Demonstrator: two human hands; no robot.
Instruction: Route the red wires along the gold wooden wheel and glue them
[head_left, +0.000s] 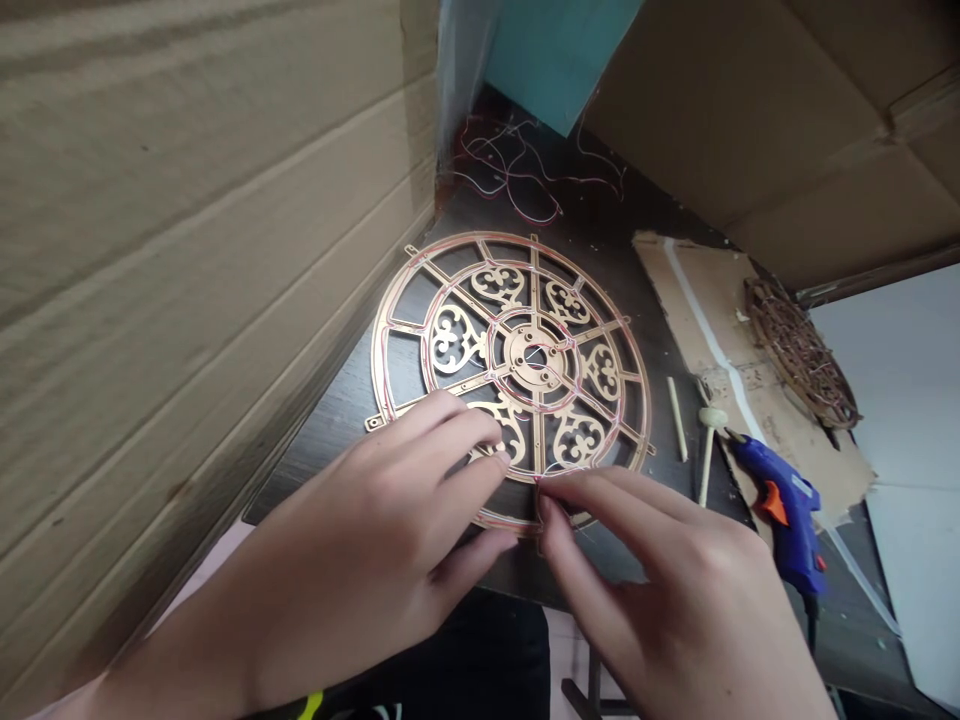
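A round laser-cut wooden wheel [517, 350] with scroll ornaments and spokes lies flat on a dark table [345, 420]. Thin red wire runs along its rings. My left hand [390, 530] rests on the wheel's near-left rim, fingers curled and pressing down on it. My right hand [637, 570] is at the near rim, thumb and forefinger pinched together on the thin wire at the foot of a spoke. The wheel's near edge is hidden under both hands.
A blue hot glue gun [787, 515] lies to the right, beside two wooden sticks [677, 418]. A second wooden wheel [801, 352] sits on a cardboard sheet [705, 300]. Loose wires [525, 170] lie at the back. Cardboard walls [187, 250] close in left and right.
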